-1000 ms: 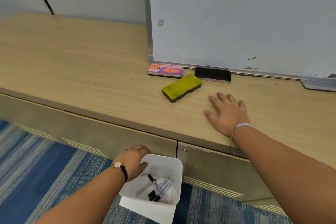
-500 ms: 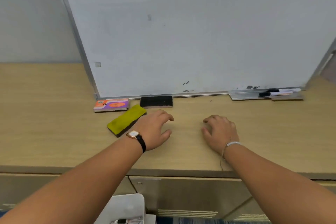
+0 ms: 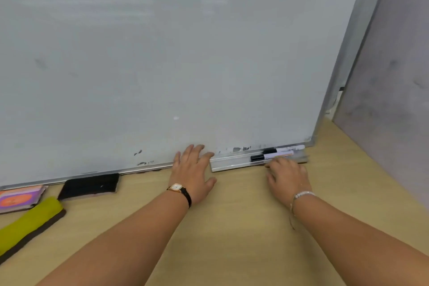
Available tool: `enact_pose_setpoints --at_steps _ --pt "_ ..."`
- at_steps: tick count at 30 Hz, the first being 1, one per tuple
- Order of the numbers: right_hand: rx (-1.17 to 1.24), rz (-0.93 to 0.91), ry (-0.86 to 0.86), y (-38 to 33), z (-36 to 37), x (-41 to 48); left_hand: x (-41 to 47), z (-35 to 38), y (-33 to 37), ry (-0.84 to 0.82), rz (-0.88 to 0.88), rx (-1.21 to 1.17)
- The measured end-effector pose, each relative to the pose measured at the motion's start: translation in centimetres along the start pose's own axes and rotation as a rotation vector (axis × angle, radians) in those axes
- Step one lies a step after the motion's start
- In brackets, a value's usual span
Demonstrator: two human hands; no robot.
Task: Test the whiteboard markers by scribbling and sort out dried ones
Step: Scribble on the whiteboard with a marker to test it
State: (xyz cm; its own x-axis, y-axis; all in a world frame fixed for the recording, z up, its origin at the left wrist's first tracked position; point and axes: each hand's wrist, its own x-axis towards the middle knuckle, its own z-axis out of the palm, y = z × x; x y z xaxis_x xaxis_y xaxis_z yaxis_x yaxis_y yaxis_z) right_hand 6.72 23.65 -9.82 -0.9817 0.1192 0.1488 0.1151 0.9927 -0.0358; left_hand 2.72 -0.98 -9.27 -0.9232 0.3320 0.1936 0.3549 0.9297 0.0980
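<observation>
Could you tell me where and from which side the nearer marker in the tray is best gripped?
Probably pinch the nearer marker at its pale barrel, right of the black cap, from above and in front. It lies flat along the tray, with the second marker close behind it; the right hand is nearest.

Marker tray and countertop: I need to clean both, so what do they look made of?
The marker tray looks like aluminium: pale grey, with a bright edge highlight. The countertop looks like matte wood-grain laminate, with fine straight streaks; solid wood is possible.
</observation>
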Motion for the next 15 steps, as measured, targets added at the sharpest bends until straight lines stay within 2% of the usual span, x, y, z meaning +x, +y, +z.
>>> enact_pose_setpoints --at_steps 5,11,15 --pt "-0.086 -0.159 0.025 1.6 0.4 3.7 1.1 3.7 0.2 0.081 -0.046 0.136" --pt "-0.154 -0.301 0.012 1.5 1.6 5.7 0.4 5.5 -0.9 0.119 -0.144 0.136" --pt "-0.156 -0.381 0.112 1.8 2.3 6.2 0.3 5.6 -0.8 0.136 -0.148 0.104"
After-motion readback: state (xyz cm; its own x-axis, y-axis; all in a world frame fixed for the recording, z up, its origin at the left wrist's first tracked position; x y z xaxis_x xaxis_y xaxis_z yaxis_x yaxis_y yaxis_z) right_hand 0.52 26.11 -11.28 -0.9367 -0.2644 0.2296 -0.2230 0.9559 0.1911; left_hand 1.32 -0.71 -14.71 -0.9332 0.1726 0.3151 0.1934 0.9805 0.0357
